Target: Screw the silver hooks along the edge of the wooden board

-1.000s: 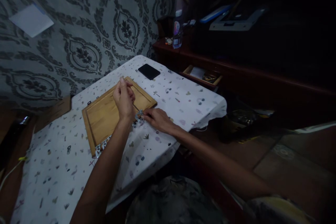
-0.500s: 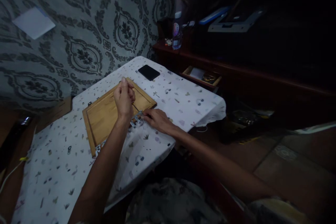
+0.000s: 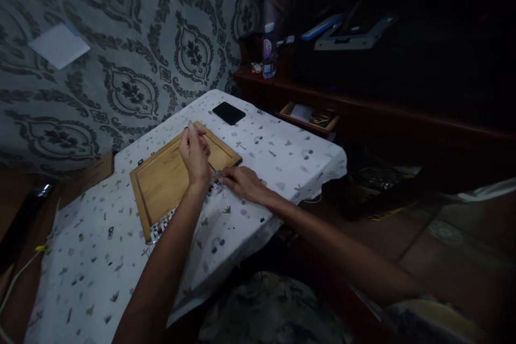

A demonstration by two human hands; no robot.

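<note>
A wooden framed board (image 3: 161, 180) lies flat on the table, with a row of small metal clips (image 3: 163, 223) along its near edge. Over the board, my left hand (image 3: 195, 153) is closed, thumb up, around what looks like a screwdriver (image 3: 212, 167); only part of its thin shaft shows, and the handle is hidden in the fist. The shaft slants down toward a metal clip (image 3: 218, 173) at the board's near right edge. My right hand (image 3: 244, 184) pinches at that clip from the right, fingertips against it and partly hidden.
A white patterned cloth (image 3: 282, 156) covers the table. A black phone (image 3: 229, 113) lies beyond the board. Cardboard (image 3: 91, 177) leans at the left by the wall. Behind, a bottle (image 3: 269, 51) stands on a dark red cabinet above an open drawer (image 3: 308, 117).
The view has shifted slightly. My left hand has moved a little right over the board, and less of the shaft shows. My right hand stays at the same clip.
</note>
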